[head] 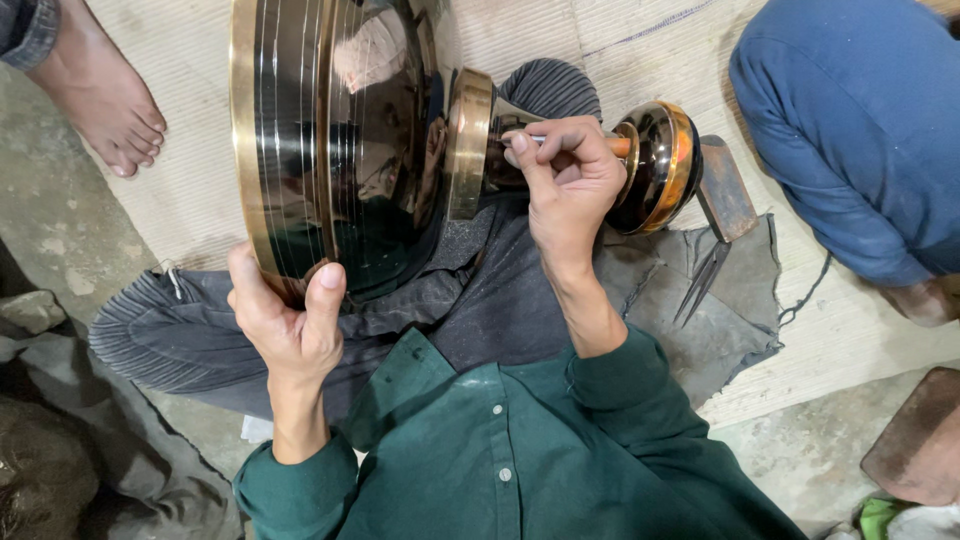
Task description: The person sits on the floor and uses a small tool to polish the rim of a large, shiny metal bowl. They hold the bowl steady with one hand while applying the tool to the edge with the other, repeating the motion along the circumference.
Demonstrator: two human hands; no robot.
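A large polished metal vessel [340, 130], dark and mirror-like with brass bands, lies sideways across my lap. Its brass collar [470, 140] leads to a rounded foot [660, 165] at the right. My left hand [285, 320] grips the wide rim from below, thumb up on the shiny surface. My right hand [570, 180] is closed around a thin metal engraving tool [545, 140], with its tip against the narrow stem between collar and foot. Most of the tool is hidden by my fingers.
A woven mat [850, 320] covers the floor. Pointed dividers [705, 280] and a dark wedge-shaped block [725, 190] lie right of my knee on a grey cloth [740, 320]. Another person's bare foot [105, 105] is at top left; a person's blue-clothed leg [860, 120] is at right.
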